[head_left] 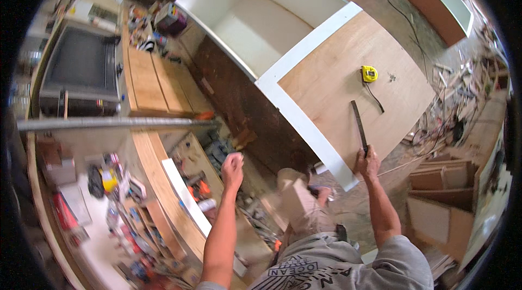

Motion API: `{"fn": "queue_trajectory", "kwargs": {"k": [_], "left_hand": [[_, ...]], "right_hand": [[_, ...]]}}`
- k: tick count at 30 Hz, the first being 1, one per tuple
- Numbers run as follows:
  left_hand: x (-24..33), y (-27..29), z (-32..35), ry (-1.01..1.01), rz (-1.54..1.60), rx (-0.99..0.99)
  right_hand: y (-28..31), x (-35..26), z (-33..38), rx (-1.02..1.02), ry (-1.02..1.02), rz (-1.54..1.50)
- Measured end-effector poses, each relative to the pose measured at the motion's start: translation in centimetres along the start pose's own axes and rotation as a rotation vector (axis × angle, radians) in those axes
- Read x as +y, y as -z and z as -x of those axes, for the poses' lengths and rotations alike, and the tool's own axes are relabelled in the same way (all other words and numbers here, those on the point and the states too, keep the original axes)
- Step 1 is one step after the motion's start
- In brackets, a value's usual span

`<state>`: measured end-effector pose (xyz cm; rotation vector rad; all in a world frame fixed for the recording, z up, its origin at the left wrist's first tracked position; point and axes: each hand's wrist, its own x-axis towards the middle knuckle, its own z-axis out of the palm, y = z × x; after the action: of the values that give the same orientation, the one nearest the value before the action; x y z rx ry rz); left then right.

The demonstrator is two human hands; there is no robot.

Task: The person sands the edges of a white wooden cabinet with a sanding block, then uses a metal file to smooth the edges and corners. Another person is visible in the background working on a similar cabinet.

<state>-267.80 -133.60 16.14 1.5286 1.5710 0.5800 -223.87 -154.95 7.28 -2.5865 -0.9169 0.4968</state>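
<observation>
My right hand [369, 162] is closed round the near end of a long, thin, dark ruler-like blade [358, 121]. The blade slants over a wood panel [326, 83] framed by a white border [304, 121]. Further along the panel lies a yellow tape measure [370, 74] with a dark strap trailing from it. A small heap of screw-like bits [392, 78] sits beside the tape. My left hand [232, 165] hangs away from the panel, its fingers curled. Whether anything small is inside them does not show.
An open white box [261, 23] adjoins the panel. To the left, a workbench shelf [98, 224] carries cluttered tools and bottles, below an old television [81, 67]. Wood scraps [443, 99] and a black cable [399, 15] lie on the floor at right, near stacked boards [440, 203].
</observation>
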Motion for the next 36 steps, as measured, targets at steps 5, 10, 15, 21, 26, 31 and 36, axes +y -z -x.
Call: {"fn": "queue_trajectory", "kwargs": {"k": [5,10,15,21,26,31,36], "left_hand": [[7.8,-8.8,-18.2,-0.315,0.021,-0.119],[11.7,-18.9,-35.5,-0.339,-0.116,-0.278],[12.9,-26.7,-43.2,-0.194,0.005,-0.601],[15.2,-27.7,-45.0,0.034,-0.019,-0.821],[15.5,-27.1,-46.4,0.103,0.025,-0.906],[15.9,-27.5,-46.7,0.067,0.011,-0.978],[15.6,-27.8,-47.8,0.028,-0.048,-1.041]], "right_hand": [[0.4,-1.4,-0.9,0.018,-0.079,-0.039],[-0.8,-1.9,-1.3,0.062,-0.042,-0.005],[-0.5,-2.4,-1.4,0.026,-0.093,0.03],[0.1,-2.5,-1.9,0.036,-0.112,0.036],[-0.6,-3.0,-2.4,0.053,-0.131,0.042],[-0.1,-3.6,-2.5,-0.015,-0.237,0.015],[-0.3,-4.1,-2.4,0.006,-0.306,0.098]]}}
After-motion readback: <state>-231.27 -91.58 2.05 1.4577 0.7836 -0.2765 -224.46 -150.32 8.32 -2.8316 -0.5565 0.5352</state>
